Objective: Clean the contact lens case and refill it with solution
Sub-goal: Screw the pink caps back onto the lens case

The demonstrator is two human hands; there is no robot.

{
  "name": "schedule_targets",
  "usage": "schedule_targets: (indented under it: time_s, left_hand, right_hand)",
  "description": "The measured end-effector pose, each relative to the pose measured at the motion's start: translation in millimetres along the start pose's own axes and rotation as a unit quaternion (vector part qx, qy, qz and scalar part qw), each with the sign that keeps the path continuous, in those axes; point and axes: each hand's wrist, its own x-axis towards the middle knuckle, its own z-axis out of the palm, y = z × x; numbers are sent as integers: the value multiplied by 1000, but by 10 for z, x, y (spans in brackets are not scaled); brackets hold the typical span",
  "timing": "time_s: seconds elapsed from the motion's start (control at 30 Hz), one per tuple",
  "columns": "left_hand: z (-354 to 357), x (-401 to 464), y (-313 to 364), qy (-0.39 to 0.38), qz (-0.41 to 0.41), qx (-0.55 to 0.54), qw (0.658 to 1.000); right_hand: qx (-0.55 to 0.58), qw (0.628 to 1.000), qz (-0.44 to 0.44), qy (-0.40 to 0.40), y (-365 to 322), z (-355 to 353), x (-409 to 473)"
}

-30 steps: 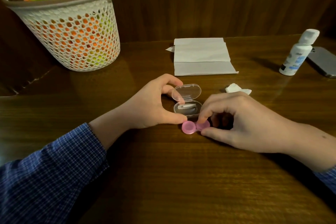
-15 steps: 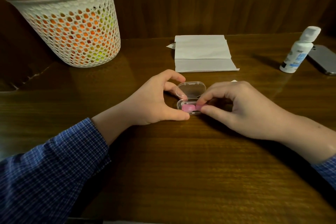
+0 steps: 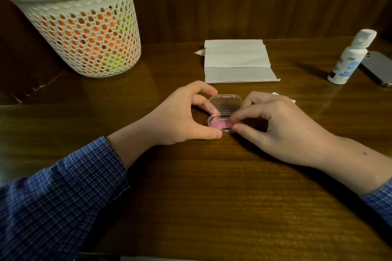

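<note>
Moved off the table, the pink lens case sits in the clear box, right hand pinching it, left hand gripping the box; only closing seems left.

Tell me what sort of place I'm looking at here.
Probably a home desk or table, not a lab: dark wood tabletop with wood panelling behind, a mesh basket of coloured balls, and a phone lying beside a solution bottle.

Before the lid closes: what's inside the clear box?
The pink lens case lies in the clear box, lid up, pinched by the right hand. Its right end is covered by fingers; anything beneath it can't be seen.
</note>
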Motion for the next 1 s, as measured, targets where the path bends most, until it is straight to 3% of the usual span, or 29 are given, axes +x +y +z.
schedule_targets:
  time_s: [0.2, 0.3, 0.4, 0.7, 1.0]
  left_hand:
    - [-8, -18, 44, -2, 8, -2, 1000]
    - [-14, -30, 70, -2, 21, -12, 1000]
    - [-11, -45, 85, 3, 41, -8, 999]
    - [22, -93, 134, 1, 92, 41, 995]
    - [6, -80, 163, 0, 74, 4, 997]
  right_hand:
    - [-2, 1000, -6, 1, 20, -11, -11]
    - [30, 996, -1, 84, 55, -55, -14]
    - [102, 982, 60, 145, 99, -61, 17]
    - [83, 995, 49, 5, 77, -37, 20]
    - [86, 995, 51, -9, 51, -55, 17]
